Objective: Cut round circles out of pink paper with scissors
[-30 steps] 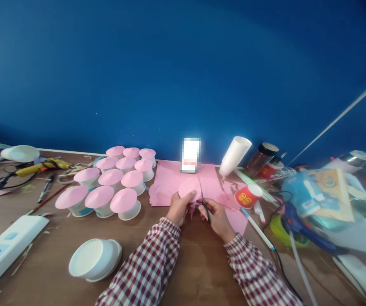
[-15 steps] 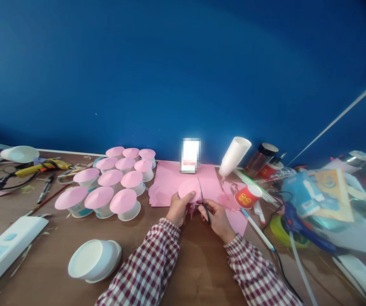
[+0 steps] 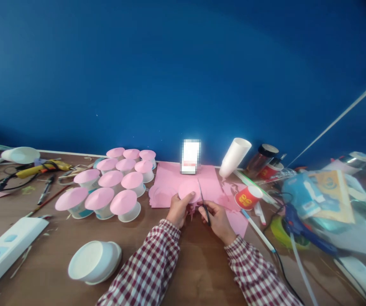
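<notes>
Between thumb and fingers my left hand (image 3: 180,209) pinches a round pink paper piece (image 3: 188,190); its lower part is hidden by the hand. Scissors (image 3: 205,207) sit in the closed fingers of my right hand (image 3: 218,217), their blades pointing up and away beside the paper's right edge. Whether the blades touch the paper I cannot tell. A small pink scrap (image 3: 191,215) hangs below the left hand. Both hands are at the near edge of larger pink paper sheets (image 3: 166,178) lying flat on the table.
Several white cups topped with shallow pink paper cones (image 3: 123,202) stand in rows at left. Nearer are a stacked white cup (image 3: 90,261) and a power strip (image 3: 10,250). Rightward are a red paper cup (image 3: 248,197), leaning white cups (image 3: 234,157) and a blue glue gun (image 3: 307,231). A phone (image 3: 190,157) stands behind.
Hardly anything differs. The whole view has shifted very slightly downward, and both hands keep the same hold on the pink paper and the scissors.
</notes>
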Action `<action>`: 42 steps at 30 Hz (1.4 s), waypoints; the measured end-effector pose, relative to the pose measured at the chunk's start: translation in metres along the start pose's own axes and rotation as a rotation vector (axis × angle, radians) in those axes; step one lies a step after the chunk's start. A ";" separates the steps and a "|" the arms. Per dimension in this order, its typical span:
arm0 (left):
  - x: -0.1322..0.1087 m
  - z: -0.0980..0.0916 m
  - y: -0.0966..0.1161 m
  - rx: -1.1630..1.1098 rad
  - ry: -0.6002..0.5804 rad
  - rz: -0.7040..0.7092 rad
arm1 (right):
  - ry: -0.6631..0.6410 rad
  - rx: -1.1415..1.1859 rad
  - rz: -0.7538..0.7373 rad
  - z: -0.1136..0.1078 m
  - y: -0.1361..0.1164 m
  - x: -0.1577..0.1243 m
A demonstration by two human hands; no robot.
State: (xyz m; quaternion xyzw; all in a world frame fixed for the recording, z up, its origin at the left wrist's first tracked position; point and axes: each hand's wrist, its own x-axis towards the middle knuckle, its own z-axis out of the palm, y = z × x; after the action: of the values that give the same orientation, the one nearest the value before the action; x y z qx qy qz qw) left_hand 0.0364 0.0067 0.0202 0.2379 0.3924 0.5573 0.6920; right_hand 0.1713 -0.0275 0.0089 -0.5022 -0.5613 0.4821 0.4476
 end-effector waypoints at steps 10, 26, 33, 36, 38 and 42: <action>0.001 0.000 -0.001 -0.010 0.000 -0.013 | -0.005 -0.015 -0.006 0.000 0.000 0.000; 0.000 0.001 0.002 0.023 0.003 -0.006 | -0.017 0.013 -0.013 0.001 -0.002 0.000; -0.002 0.002 0.003 0.004 0.015 -0.008 | -0.004 -0.008 -0.011 0.000 -0.004 -0.001; -0.002 0.002 0.003 0.004 0.008 -0.002 | -0.005 -0.006 -0.009 0.000 -0.004 -0.001; -0.003 0.003 0.004 0.010 0.006 -0.005 | -0.006 -0.009 -0.005 0.000 -0.003 -0.001; -0.002 0.003 0.003 0.016 0.008 -0.006 | -0.007 -0.018 -0.007 0.000 -0.002 -0.001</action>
State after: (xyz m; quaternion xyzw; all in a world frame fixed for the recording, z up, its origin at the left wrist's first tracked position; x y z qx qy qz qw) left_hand 0.0365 0.0056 0.0248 0.2401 0.4006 0.5530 0.6900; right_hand 0.1711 -0.0281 0.0109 -0.5026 -0.5689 0.4770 0.4429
